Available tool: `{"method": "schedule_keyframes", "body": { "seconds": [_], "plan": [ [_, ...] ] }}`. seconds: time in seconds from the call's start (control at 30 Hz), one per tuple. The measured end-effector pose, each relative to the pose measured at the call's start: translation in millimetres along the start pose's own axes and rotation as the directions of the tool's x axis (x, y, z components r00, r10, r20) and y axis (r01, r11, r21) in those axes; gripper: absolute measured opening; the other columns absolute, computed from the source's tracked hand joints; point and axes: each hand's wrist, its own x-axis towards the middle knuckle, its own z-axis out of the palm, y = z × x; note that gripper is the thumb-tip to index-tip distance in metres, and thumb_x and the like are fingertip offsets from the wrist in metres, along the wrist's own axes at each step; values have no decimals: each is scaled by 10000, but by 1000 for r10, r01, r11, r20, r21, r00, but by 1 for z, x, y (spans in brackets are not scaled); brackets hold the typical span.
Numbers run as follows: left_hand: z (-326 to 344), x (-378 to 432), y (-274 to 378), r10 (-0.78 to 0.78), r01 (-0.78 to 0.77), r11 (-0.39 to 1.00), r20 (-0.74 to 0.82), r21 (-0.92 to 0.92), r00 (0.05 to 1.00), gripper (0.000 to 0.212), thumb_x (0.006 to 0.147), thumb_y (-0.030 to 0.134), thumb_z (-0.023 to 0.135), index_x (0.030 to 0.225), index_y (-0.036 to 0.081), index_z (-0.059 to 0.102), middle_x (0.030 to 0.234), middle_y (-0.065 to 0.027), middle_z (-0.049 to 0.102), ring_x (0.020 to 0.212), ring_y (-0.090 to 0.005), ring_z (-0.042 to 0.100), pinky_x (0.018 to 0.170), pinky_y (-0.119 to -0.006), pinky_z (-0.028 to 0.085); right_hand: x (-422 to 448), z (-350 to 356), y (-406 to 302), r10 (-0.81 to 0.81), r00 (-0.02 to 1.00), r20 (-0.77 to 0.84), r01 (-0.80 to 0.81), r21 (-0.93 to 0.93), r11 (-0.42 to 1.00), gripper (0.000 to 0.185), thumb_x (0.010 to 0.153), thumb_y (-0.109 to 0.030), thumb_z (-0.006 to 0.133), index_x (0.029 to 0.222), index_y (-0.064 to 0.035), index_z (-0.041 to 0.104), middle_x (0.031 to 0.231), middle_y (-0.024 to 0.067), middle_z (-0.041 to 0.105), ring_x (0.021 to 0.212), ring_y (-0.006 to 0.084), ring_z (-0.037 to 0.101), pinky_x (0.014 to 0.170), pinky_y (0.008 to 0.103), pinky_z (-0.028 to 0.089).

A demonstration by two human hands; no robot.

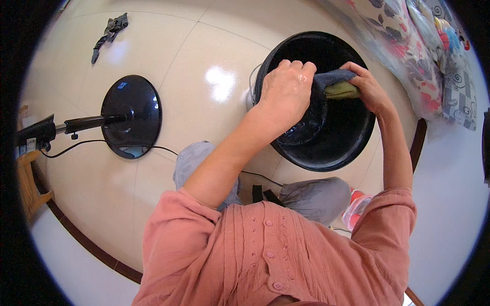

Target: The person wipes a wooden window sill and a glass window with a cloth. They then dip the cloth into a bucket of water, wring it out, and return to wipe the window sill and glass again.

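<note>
Over a black bucket (pixel 337 153) my left hand (pixel 289 90) is closed on one end of a dark grey-blue cloth (pixel 331 77), and its back looks wet. My right hand (pixel 365 84) grips the cloth's other end, with a yellow-green part (pixel 342 90) showing just below the grey-blue one. Whether the two colours belong to one piece, I cannot tell. Water with some froth (pixel 302 132) lies in the bottom of the bucket, partly hidden by my left hand and forearm.
A black round stand base (pixel 132 114) with a pole and cable is on the tiled floor at left. Dark crumpled fabric (pixel 111 32) lies beyond it. Plastic-wrapped patterned bedding (pixel 417 57) is at upper right. A red and white plastic bag (pixel 356 210) sits beside my right knee.
</note>
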Motion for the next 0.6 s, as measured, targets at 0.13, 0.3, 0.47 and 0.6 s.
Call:
{"method": "schedule_keyframes", "body": {
  "seconds": [0.13, 0.3, 0.47, 0.6],
  "plan": [
    [-2, 1, 0, -36, 36, 999, -32, 19, 999, 198, 849, -18, 576, 1039, 17, 619, 987, -161, 645, 966, -350, 626, 846, -447, 542, -14, -19, -2, -60, 998, 17, 62, -368, 928, 183, 923, -221, 674, 972, -46, 655, 884, -17, 622, 875, 88, 568, 790, 268, 466],
    [-1, 1, -2, -9, 10, 995, -14, 97, 1000, 236, 833, -20, 587, 1063, 27, 616, 1004, -148, 619, 979, -336, 608, 851, -432, 538, -1, -11, -9, 61, 982, 179, 79, -683, 726, 275, 884, -269, 741, 1012, -29, 703, 870, 72, 698, 823, 236, 656, 765, 399, 512],
    [0, 2, -4, 29, -25, 999, -130, 31, 991, 256, 818, -18, 600, 1067, 34, 621, 1005, -141, 615, 976, -327, 608, 836, -428, 540, 79, 20, 71, 158, 983, 94, 16, -900, 435, 292, 898, -215, 684, 1133, -46, 722, 1124, 176, 732, 1047, 378, 698, 910, 497, 537],
    [7, 0, -3, 25, -20, 999, -110, 45, 994, 250, 810, -10, 614, 1055, 38, 626, 1002, -135, 617, 970, -321, 614, 833, -422, 545, 114, 69, 145, 142, 988, -65, -103, -956, 276, 282, 940, -183, 622, 1179, -82, 734, 1182, 202, 717, 1119, 342, 697, 913, 466, 549]
  ]
}}
